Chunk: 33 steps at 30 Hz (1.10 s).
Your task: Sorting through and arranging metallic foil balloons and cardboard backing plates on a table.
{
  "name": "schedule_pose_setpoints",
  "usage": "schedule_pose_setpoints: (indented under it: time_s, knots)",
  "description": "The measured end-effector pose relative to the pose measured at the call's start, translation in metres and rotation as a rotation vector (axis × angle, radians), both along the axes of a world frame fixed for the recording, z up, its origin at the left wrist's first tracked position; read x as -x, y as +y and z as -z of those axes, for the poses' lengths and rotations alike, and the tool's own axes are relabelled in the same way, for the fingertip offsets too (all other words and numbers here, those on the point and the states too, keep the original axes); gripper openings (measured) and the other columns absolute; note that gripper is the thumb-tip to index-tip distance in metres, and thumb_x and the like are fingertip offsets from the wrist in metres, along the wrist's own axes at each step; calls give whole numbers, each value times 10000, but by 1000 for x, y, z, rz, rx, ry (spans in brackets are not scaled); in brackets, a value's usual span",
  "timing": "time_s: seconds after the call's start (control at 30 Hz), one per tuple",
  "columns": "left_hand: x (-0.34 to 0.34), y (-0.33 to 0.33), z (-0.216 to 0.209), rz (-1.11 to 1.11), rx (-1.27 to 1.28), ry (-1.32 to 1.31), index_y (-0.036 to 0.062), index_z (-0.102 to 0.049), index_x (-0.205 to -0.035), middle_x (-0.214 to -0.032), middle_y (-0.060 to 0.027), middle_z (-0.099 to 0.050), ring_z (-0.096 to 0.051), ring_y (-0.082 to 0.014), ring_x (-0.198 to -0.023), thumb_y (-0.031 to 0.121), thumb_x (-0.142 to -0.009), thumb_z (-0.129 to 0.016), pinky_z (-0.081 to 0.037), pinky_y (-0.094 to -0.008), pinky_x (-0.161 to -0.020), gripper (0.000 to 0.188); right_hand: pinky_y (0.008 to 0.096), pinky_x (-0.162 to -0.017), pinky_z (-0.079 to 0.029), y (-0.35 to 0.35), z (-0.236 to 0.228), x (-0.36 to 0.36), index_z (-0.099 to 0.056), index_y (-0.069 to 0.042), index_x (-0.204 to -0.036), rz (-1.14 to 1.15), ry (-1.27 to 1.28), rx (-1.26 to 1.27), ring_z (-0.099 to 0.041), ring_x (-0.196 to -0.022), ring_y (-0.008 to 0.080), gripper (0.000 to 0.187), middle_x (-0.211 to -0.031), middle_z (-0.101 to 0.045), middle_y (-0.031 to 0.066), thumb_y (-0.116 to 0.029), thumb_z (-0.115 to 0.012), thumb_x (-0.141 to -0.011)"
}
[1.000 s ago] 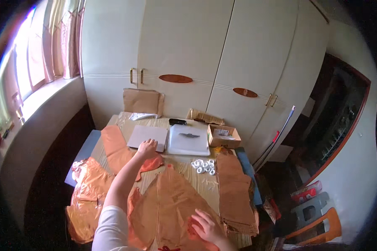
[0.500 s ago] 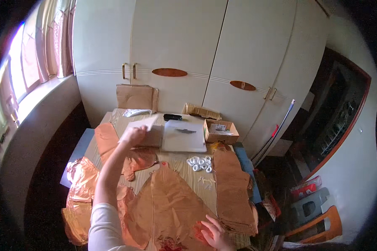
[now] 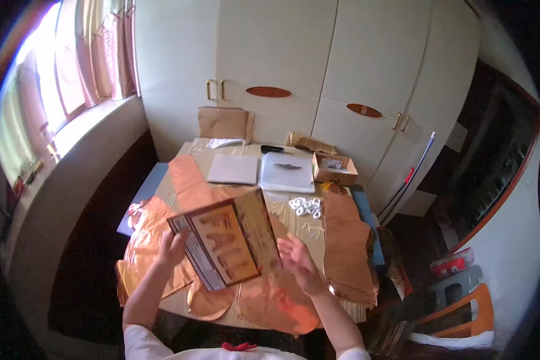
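My left hand (image 3: 173,247) grips the left edge of a printed card (image 3: 222,243), its face brown and orange with large letters and a dark border. The card is tilted above the table. Beside its right edge, my right hand (image 3: 299,261) has its fingers spread; I cannot tell whether they touch the card. Under the card and my hands lie flat copper-coloured foil pieces (image 3: 276,303) that look like deflated balloons. Another crumpled foil piece (image 3: 153,231) lies at the left, and the card hides part of the foil in the middle.
Behind the card is a stack of white cards (image 3: 233,169), next to a clear plastic sleeve (image 3: 287,174). White ribbon rolls (image 3: 306,207) lie right of centre, near a small cardboard box (image 3: 335,168). Folded foil (image 3: 348,246) covers the right side. An orange chair (image 3: 462,312) stands at lower right.
My left hand has come back from the white stack toward me, now with the printed card. My right hand has risen from the foil to the card's right side. The view has shifted.
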<state>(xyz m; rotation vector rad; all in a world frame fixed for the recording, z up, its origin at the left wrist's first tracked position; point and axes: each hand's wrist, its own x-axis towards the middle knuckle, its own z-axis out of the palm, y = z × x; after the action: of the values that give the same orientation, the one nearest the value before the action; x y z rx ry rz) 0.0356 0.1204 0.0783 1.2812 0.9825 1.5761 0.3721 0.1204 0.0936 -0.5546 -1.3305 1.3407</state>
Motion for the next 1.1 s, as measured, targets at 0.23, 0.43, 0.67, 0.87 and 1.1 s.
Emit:
schedule_pose_setpoints:
  time_s: [0.23,0.43,0.67,0.87,1.1]
  knots:
    - [-35,-113,5,-167,237,-332,-4,-526,-1105,-1021,-66,-595,-574,-151,-884,135,-881,-505,-464,-293,-783,264,265,-789,-430,-46,40,63,-442,-24,-1214,-276,-209,158,-519,-905,103,352,-1044,-566,48,-229,-471,-929]
    - [-28,-144,21,-161,107,-284,-12,-572,-1057,-990,-57,-629,-577,-143,-919,-10,-802,-605,-467,-301,-815,257,258,-793,-434,-59,28,83,-434,-49,-1217,-362,-210,430,-505,-958,114,350,-1064,-556,40,-249,-482,-933]
    - [-36,-125,58,-113,59,135,2,-614,-985,-900,-16,-644,-583,-81,-811,25,-816,-633,-479,-252,-713,172,304,-975,-333,-20,110,65,-349,-46,-1321,-286,-492,95,-434,-1140,152,393,-1253,-476,74,-84,-426,-937]
    - [-25,-132,68,-111,70,35,-14,-599,-1000,-934,-36,-642,-587,-98,-833,18,-820,-623,-481,-268,-726,184,298,-944,-366,-39,66,78,-397,-41,-1281,-304,-486,223,-454,-1092,169,379,-1202,-504,61,-191,-479,-943]
    - [-12,-155,66,-138,-39,9,-19,-576,-1010,-932,-45,-633,-582,-115,-832,10,-794,-645,-484,-283,-743,229,311,-885,-400,-61,-16,102,-435,-56,-1237,-253,-795,-204,-474,-1060,172,293,-1152,-520,65,-141,-430,-956]
